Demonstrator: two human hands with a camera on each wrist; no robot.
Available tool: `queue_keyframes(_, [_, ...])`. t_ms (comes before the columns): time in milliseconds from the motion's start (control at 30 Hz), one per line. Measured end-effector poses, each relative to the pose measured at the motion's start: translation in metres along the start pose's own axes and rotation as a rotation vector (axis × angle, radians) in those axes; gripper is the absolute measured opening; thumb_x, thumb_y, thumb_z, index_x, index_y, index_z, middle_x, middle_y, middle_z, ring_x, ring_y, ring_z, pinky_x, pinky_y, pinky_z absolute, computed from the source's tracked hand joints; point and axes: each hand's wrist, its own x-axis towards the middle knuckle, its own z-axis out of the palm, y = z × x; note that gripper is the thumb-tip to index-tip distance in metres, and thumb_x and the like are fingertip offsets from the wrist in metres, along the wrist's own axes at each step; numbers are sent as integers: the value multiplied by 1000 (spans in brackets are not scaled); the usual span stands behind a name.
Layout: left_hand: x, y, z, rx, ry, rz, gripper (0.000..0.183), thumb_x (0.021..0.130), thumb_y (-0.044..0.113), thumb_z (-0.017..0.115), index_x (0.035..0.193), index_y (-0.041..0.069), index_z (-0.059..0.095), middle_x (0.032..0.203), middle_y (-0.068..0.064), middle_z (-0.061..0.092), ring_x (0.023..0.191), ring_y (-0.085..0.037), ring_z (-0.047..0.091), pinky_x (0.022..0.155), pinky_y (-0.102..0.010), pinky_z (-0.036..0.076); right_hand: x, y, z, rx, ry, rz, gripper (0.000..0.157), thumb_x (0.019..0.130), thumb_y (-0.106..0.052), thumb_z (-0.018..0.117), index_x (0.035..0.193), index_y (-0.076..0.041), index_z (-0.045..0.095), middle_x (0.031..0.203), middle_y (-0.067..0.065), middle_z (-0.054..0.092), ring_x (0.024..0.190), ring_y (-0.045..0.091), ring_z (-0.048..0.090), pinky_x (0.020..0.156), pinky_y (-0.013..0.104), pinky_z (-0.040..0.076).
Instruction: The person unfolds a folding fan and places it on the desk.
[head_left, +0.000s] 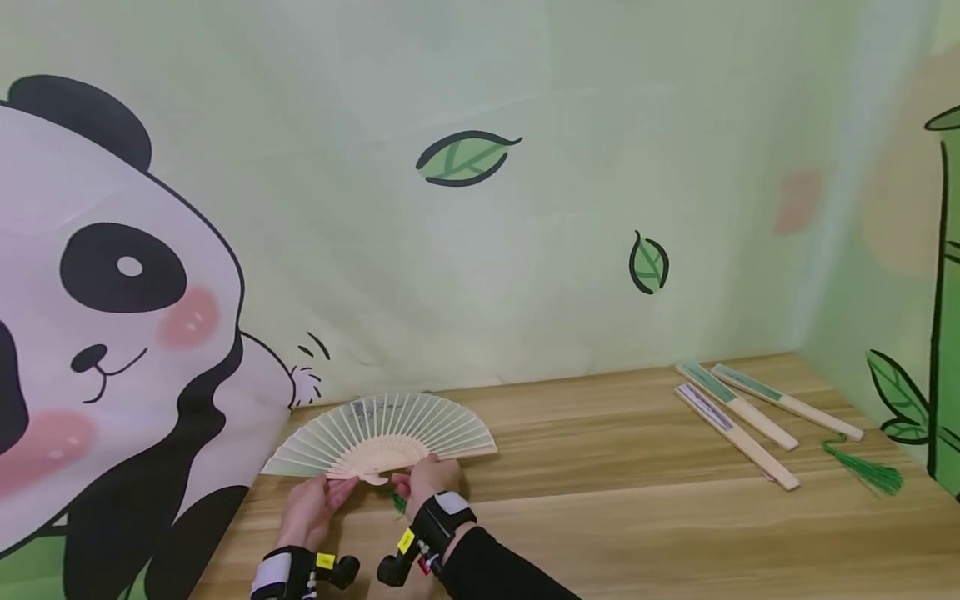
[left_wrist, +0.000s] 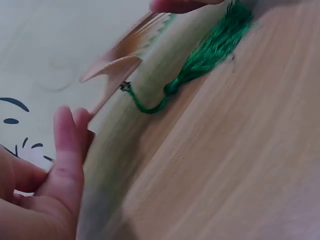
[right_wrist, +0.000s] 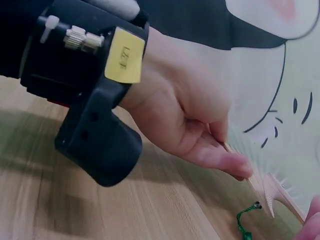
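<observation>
A pale green folding fan (head_left: pixel 390 442) is spread wide at the left of the table, its pivot end toward me. With thumb and fingers, my left hand (head_left: pixel 307 508) pinches its left outer stick. Right of the pivot, my right hand (head_left: pixel 431 479) grips the other outer stick. From the pivot hangs a green tassel (left_wrist: pixel 215 55), lying near the wood in the left wrist view. The right wrist view shows the left hand (right_wrist: pixel 185 105) from its side, while only right-hand fingertips (right_wrist: pixel 311 227) appear in the corner.
Three folded fans lie at the table's right: one with a purple pattern (head_left: pixel 705 406), one green (head_left: pixel 708 383), and another green (head_left: pixel 750 383) with a green tassel (head_left: pixel 870 471). A panda-printed backdrop (head_left: pixel 555 275) stands behind the wooden table (head_left: pixel 585 467).
</observation>
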Motion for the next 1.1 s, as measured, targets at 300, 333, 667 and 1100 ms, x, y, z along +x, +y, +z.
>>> queue_keyframes(300, [-1,2,-5,16,23,-83,26,105,2,26,117,-13,44,76,-10,68,70,-14,70,74,-26,58,2,0,-3,96,-48,95,27,103,-4,35,103,13,56,78,19,67,53,14,64,48,20,50])
queue_keyframes(333, [-1,1,-6,24,15,-101,26,105,1,26,116,-13,44,75,-10,68,69,-15,70,72,-26,58,2,0,-3,104,-43,112,26,101,-1,35,103,13,57,79,19,68,55,14,64,49,20,50])
queue_keyframes(667, [3,6,-13,354,111,-240,24,102,3,32,103,-14,50,63,-7,65,53,-9,62,50,-14,50,-2,3,-1,136,71,104,19,92,9,43,97,16,60,84,26,66,60,22,68,55,29,57])
queue_keyframes(1100, [4,11,-8,596,150,-227,32,100,7,28,103,-14,51,65,-7,62,52,-10,57,51,-19,47,-9,-5,-2,166,-18,155,37,104,-11,37,97,17,60,81,24,65,63,22,67,59,27,57])
